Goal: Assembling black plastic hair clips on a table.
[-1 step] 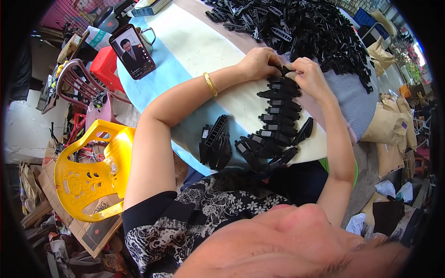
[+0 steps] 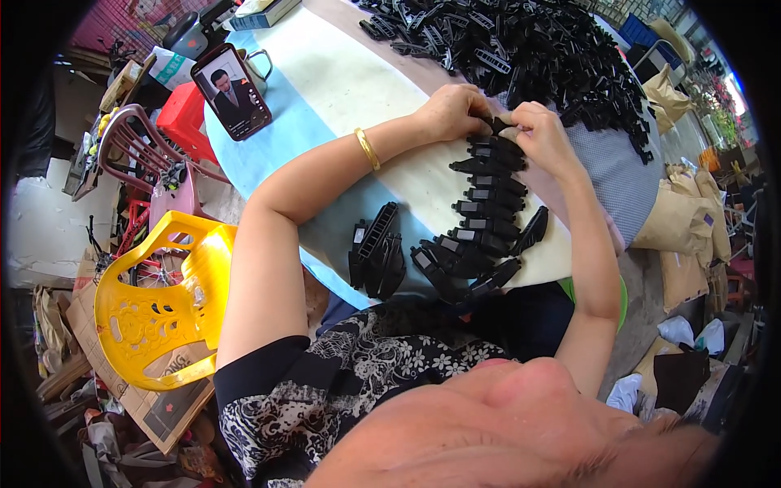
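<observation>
My left hand [image 2: 457,112] and my right hand [image 2: 543,138] meet at the far end of a curving row of black plastic pieces [image 2: 491,195]. Both hands pinch a small black plastic piece [image 2: 499,125], mostly covered by the fingers. Several pieces in the row carry a small grey rectangle. A loose black piece [image 2: 530,231] lies to the right of the row, under my right forearm's side. Left of the row sits a small group of black pieces [image 2: 377,252], one showing a slotted face. A gold bangle [image 2: 367,149] circles my left wrist.
A big heap of black plastic pieces [image 2: 521,57] covers the table's far right. A phone [image 2: 232,91] playing a video leans on a metal mug [image 2: 260,65] at the far left. A yellow plastic chair [image 2: 154,313] stands beside the striped tablecloth [image 2: 325,98]; brown sacks [image 2: 679,215] stand right.
</observation>
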Demonstrator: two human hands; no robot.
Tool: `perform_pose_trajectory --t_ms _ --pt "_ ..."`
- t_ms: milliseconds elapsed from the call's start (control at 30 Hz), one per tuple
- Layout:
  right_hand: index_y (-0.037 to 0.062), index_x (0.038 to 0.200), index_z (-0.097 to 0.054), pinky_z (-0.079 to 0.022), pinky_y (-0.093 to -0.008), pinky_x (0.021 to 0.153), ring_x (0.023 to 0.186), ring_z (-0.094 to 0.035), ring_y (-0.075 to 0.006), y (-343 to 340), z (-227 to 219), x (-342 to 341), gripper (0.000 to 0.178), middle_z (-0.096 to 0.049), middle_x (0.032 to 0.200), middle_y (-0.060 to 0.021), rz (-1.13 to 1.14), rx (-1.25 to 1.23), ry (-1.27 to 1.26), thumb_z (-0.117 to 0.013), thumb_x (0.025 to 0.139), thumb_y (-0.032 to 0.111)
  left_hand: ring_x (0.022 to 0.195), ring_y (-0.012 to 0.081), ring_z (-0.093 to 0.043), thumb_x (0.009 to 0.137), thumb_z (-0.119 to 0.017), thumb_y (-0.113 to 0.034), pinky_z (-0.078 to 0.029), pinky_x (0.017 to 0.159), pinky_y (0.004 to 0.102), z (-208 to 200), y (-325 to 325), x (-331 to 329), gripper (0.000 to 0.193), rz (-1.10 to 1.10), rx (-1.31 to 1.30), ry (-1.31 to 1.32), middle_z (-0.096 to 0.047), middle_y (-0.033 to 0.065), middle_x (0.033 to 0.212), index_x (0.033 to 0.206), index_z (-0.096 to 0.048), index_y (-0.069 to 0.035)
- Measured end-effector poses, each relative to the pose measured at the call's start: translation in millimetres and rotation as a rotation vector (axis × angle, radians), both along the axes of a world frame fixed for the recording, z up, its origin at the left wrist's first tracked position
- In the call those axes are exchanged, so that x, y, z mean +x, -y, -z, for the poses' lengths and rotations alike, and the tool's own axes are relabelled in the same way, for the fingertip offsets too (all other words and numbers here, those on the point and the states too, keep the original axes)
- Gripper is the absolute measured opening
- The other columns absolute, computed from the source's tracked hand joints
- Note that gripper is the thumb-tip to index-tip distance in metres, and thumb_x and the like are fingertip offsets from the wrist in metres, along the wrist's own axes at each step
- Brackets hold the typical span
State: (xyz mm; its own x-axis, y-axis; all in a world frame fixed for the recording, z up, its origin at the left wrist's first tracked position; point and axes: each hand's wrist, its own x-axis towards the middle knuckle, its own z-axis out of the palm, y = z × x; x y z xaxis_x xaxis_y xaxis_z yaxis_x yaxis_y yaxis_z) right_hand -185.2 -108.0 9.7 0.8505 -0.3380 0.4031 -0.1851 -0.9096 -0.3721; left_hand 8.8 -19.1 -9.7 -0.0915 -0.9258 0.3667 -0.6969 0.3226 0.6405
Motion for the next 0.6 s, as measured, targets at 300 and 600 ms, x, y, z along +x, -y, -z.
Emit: perform_pose_trajectory --t_ms 300,600 --pt "0.0075 0.095 -0.069 -0.05 -0.0361 0.072 0.08 -0.062 -0.0285 56.4 8.1 -41.8 0.018 -0.067 0.089 -0.0079 0.512 -0.145 0.199 -0.061 0.082 0.017 0.091 0.0309 -0.061 0.082 -0.057 -0.017 -0.051 0.075 0.039 -4.0 20.7 10.5 0.024 -0.235 -0.168 0.305 -0.058 0.0166 0.097 0.104 -0.065 -0.01" --pt "0.0086 0.105 -0.064 -0.048 -0.0395 0.081 0.097 -0.056 -0.0279 52.3 25.3 -9.3 0.028 -0.064 0.1 -0.0079 0.256 -0.389 0.072 -0.06 0.078 0.011 0.1 0.0221 -0.051 0.076 -0.059 -0.017 -0.047 0.076 0.0332 -4.6 41.0 33.4 0.014 -0.207 -0.365 0.919 -0.053 0.0042 0.098 0.089 -0.065 -0.014"
